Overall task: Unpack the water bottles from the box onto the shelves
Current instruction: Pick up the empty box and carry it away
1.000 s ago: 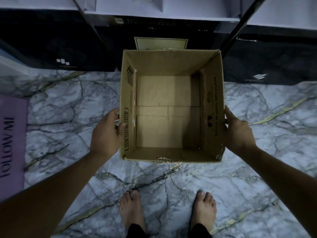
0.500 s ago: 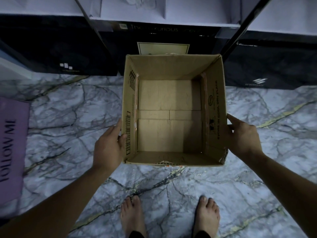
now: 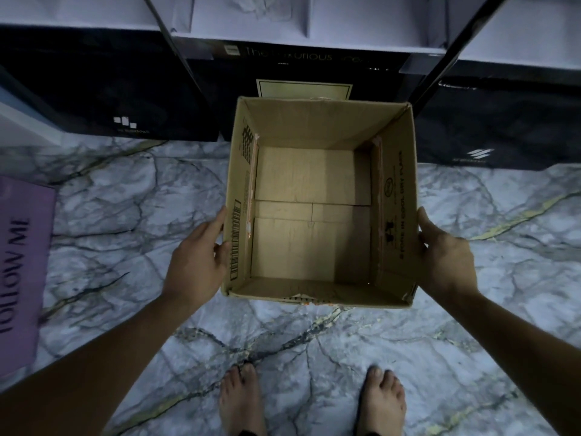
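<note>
An open brown cardboard box (image 3: 397,215) sits in the middle of the head view, and its inside is bare down to the bottom flaps. My left hand (image 3: 195,262) presses on its left wall by the barcode. My right hand (image 3: 446,262) grips the right wall, thumb along the top edge. White shelves (image 3: 298,23) with dark slanted posts run across the top of the view, just beyond the box. No water bottle is in view.
Dark printed cartons (image 3: 94,89) stand under the shelves on the marble floor (image 3: 141,215), one right behind the box. A purple mat (image 3: 19,262) with lettering lies at the left. My bare feet (image 3: 242,401) are below the box.
The box has shifted slightly down and toward me in the view, both hands staying on its sides. The left hand has slid a little along the wall.
</note>
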`<state>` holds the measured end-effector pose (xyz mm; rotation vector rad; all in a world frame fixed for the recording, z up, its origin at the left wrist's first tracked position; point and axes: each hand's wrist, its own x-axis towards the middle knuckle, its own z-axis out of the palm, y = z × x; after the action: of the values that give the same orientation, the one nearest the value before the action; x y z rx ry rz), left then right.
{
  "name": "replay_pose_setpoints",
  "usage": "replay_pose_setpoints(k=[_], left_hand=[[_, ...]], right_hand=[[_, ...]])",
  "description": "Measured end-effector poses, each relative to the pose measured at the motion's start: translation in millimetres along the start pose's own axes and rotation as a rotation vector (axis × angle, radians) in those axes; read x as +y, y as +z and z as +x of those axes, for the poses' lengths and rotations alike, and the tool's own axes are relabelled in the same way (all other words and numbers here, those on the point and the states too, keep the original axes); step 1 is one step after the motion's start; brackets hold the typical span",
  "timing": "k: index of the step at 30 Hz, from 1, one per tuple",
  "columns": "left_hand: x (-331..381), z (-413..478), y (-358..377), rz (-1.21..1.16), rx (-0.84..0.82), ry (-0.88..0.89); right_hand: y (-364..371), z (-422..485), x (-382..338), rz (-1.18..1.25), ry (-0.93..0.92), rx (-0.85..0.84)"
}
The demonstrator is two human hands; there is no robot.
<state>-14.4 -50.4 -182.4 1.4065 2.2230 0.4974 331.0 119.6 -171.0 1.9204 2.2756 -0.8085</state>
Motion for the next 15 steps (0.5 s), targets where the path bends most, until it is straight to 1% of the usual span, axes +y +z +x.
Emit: replay_pose_setpoints(k=[3,6,12,15], left_hand=[[-1.0,2.4,1.5,0.022,-0.010,0.006],[-0.2,2.8,1.2,0.022,-0.012,0.019],[7.1,3.1,-2.1,-0.001,-0.020,-0.039],[8.6,0.6,-1.1,-0.001,-0.025,-0.043]], right_hand=[[0.1,8.4,6.0,-0.043,-0.022,0.019],[-0.5,9.1,8.7,-0.028,-0.033,0.041],[2.7,7.4,7.3,-0.003,-0.021,0.083],[0.5,6.2,10.5,-0.016,-0.025,0.037]])
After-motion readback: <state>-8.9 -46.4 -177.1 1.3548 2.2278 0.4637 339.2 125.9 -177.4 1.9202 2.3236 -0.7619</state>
